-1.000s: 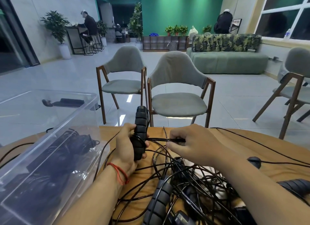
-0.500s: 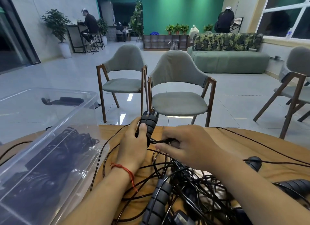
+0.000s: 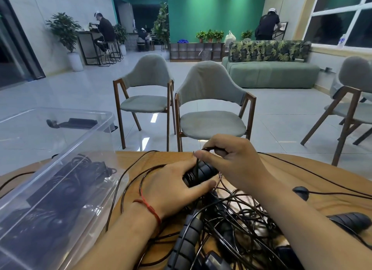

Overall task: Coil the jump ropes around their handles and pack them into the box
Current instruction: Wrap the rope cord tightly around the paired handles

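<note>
Counter [image 3: 302, 179]: wooden, carries everything.
Box [image 3: 90, 153]: at 9 o'clock, clear, already packed with coiled ropes [image 3: 66, 181]; that part looks done.
Tangle [image 3: 231, 219]: at 5 o'clock, several loose ropes and handles, not yet coiled.
Left hand [image 3: 173, 187]: at centre, curled round a ribbed handle [image 3: 203, 172].
Right hand [image 3: 231, 161]: at 1 o'clock, pinching the cord [image 3: 196, 165] above that handle; winding seemingly just begun.

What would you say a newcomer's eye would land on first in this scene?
The two hands at the centre: the left hand grips a black handle while the right hand pinches a rope just above it. Below them a tangle of black jump ropes sprawls over the wooden table, and a clear box at the left holds coiled ropes.
</note>
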The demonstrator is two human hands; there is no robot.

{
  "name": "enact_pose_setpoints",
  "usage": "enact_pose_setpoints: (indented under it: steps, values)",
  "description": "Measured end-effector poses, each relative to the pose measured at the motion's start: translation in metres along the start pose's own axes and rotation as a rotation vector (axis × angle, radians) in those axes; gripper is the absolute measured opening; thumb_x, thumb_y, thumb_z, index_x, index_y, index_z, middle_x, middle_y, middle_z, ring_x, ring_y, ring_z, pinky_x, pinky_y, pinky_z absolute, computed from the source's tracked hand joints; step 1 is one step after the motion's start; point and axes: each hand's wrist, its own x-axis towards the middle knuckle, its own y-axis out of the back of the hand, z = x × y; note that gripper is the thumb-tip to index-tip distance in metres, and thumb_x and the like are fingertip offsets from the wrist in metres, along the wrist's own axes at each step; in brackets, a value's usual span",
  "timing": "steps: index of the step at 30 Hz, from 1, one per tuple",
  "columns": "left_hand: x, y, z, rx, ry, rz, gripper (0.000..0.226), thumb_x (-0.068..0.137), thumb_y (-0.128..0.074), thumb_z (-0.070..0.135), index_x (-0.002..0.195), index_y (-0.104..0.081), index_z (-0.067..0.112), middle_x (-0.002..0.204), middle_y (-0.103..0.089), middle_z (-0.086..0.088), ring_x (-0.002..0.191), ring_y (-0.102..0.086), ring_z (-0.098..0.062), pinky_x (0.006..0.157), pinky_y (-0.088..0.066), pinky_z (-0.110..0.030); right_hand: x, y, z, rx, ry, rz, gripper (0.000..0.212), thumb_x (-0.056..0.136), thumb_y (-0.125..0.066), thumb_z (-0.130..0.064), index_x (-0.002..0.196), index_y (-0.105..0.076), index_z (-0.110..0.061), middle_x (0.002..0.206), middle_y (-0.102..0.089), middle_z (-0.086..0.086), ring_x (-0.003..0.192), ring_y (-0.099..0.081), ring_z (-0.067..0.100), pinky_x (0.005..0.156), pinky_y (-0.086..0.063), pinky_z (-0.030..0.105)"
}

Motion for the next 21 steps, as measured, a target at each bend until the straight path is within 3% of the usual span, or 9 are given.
enact_pose_setpoints:
  steps: [3, 6, 8, 11, 15, 18, 21]
  values:
    - [-0.001, -0.001, 0.004, 0.116, -0.079, 0.011, 0.04, 0.093, -0.056, 0.075, 0.127, -0.051, 0.054, 0.089, -0.053, 0.033, 0.083, -0.052, 0.009, 0.069, -0.041, -0.016, 0.001, -0.001, 0.001, 0.018, -0.043, -0.038, 0.025, 0.09, -0.081, -0.053, 0.084, -0.075, -0.029, 0.076, -0.069, -0.002, 0.075, -0.065, 0.025, 0.068, -0.054, 0.051]
    - [-0.004, 0.001, 0.004, 0.13, -0.168, 0.0, 0.052, 0.092, -0.053, 0.077, 0.136, -0.039, 0.053, 0.087, -0.05, 0.033, 0.078, -0.053, 0.01, 0.068, -0.037, -0.01, 0.005, 0.011, 0.001, 0.098, -0.21, -0.095, 0.021, 0.083, -0.089, -0.046, 0.078, -0.079, -0.029, 0.069, -0.068, -0.009, 0.068, -0.061, 0.008, 0.065, -0.051, 0.032]
    - [-0.007, 0.003, 0.006, 0.115, -0.214, 0.005, 0.074, 0.088, -0.052, 0.082, 0.149, -0.026, 0.051, 0.098, -0.062, 0.027, 0.082, -0.062, 0.001, 0.069, -0.041, -0.007, 0.006, 0.023, 0.002, 0.145, -0.333, -0.228, 0.02, 0.081, -0.09, -0.045, 0.078, -0.082, -0.027, 0.072, -0.072, -0.007, 0.069, -0.064, 0.006, 0.066, -0.05, 0.024]
    - [-0.01, 0.004, 0.005, 0.084, -0.29, 0.021, 0.093, 0.087, -0.061, 0.078, 0.16, -0.012, 0.05, 0.119, -0.073, 0.016, 0.097, -0.07, -0.006, 0.076, -0.047, -0.007, 0.006, 0.029, 0.005, 0.232, -0.434, -0.321, 0.019, 0.081, -0.09, -0.043, 0.079, -0.083, -0.025, 0.08, -0.077, 0.004, 0.073, -0.068, 0.011, 0.07, -0.053, 0.032]
    - [-0.01, 0.004, 0.004, 0.033, -0.387, 0.012, 0.092, 0.091, -0.065, 0.07, 0.164, -0.015, 0.046, 0.121, -0.072, 0.016, 0.094, -0.07, -0.007, 0.078, -0.056, -0.021, 0.005, 0.031, 0.013, 0.339, -0.518, -0.422, 0.026, 0.079, -0.091, -0.04, 0.08, -0.081, -0.016, 0.082, -0.074, 0.007, 0.079, -0.065, 0.013, 0.078, -0.048, 0.034]
    - [-0.011, 0.005, 0.006, -0.004, -0.439, 0.002, 0.09, 0.093, -0.069, 0.062, 0.166, -0.019, 0.044, 0.121, -0.072, 0.017, 0.101, -0.067, 0.0, 0.081, -0.047, -0.006, 0.004, 0.033, 0.023, 0.395, -0.537, -0.48, 0.033, 0.078, -0.09, -0.04, 0.085, -0.078, -0.01, 0.081, -0.068, 0.004, 0.08, -0.062, 0.01, 0.077, -0.045, 0.029]
    - [-0.01, 0.004, 0.005, -0.074, -0.484, -0.008, 0.079, 0.095, -0.075, 0.047, 0.163, -0.038, 0.029, 0.115, -0.057, 0.042, 0.095, -0.055, 0.025, 0.082, -0.037, 0.0, 0.002, 0.028, 0.028, 0.471, -0.506, -0.458, 0.021, 0.083, -0.087, -0.031, 0.085, -0.076, -0.013, 0.085, -0.07, 0.008, 0.085, -0.067, 0.015, 0.083, -0.051, 0.03]
